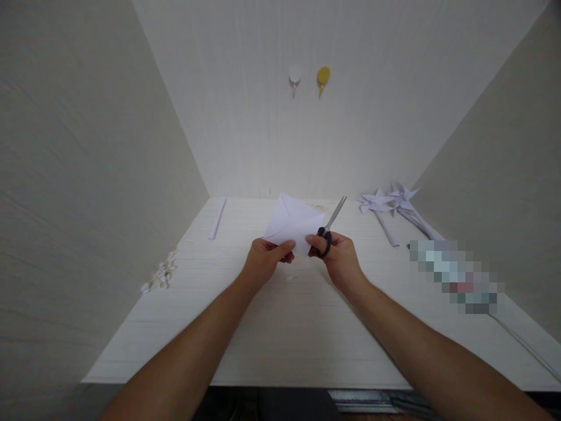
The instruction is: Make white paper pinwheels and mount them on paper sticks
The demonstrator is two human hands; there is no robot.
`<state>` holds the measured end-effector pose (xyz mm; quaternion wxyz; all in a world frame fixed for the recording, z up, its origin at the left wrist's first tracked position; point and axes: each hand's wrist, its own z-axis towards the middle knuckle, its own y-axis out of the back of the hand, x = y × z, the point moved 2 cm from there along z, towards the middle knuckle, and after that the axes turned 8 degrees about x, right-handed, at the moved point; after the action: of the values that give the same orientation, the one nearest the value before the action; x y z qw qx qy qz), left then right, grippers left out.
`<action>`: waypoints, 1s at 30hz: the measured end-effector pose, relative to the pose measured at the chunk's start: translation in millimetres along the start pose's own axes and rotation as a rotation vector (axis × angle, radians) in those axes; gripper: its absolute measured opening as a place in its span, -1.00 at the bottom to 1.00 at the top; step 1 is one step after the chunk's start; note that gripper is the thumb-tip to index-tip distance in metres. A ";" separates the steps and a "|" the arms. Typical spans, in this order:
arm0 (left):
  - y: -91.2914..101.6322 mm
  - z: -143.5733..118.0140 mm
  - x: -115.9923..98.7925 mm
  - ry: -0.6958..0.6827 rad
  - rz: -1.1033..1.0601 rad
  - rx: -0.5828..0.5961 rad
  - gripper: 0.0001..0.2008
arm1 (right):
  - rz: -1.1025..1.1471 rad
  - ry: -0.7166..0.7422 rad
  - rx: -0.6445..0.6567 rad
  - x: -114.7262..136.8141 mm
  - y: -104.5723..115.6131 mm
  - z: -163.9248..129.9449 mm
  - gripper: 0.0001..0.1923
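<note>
A square white sheet of paper [295,217] with diagonal lines is held above the table between my two hands. My left hand [268,257] pinches its lower left edge, thumb on top. My right hand [337,254] grips the lower right edge between thumb and fingers. That same hand carries a pair of scissors [335,215], its black handle loop around my thumb. The blades point up and away to the right, clear of the sheet, and look nearly closed. The fingers under the paper are partly hidden.
A rolled paper stick [217,219] lies at the back left. Paper pinwheels [377,202] on paper sticks rest at the back right. A blurred-out object [453,278] with a cable is at right. Small light-coloured bits [161,276] lie along the left wall. Two hooks [323,76] hang on the back wall.
</note>
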<state>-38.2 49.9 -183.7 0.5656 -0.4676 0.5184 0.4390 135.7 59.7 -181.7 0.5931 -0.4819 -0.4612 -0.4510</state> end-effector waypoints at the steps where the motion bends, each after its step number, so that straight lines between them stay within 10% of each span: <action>1: 0.3 -0.1 0.0 -0.004 0.020 -0.002 -0.69 | -0.009 -0.002 0.001 0.8 -0.5 -0.5 -0.66; 11: 9.0 1.6 -2.6 -0.004 0.192 -0.196 -0.64 | -0.138 -0.076 0.047 5.7 -4.6 -0.1 -0.60; 18: 20.3 0.6 -10.8 -0.065 0.242 -0.408 -0.58 | -0.289 -0.255 0.303 -6.8 -9.1 -1.8 -0.62; 30: 26.3 -2.5 -21.6 -0.138 0.197 -0.409 -0.60 | -0.403 -0.318 0.530 0.5 -9.6 -8.4 -0.53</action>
<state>-66.1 51.9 -164.2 0.4476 -0.4885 0.4220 0.6188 127.3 50.2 -180.6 0.5173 -0.2752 -0.7341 -0.3431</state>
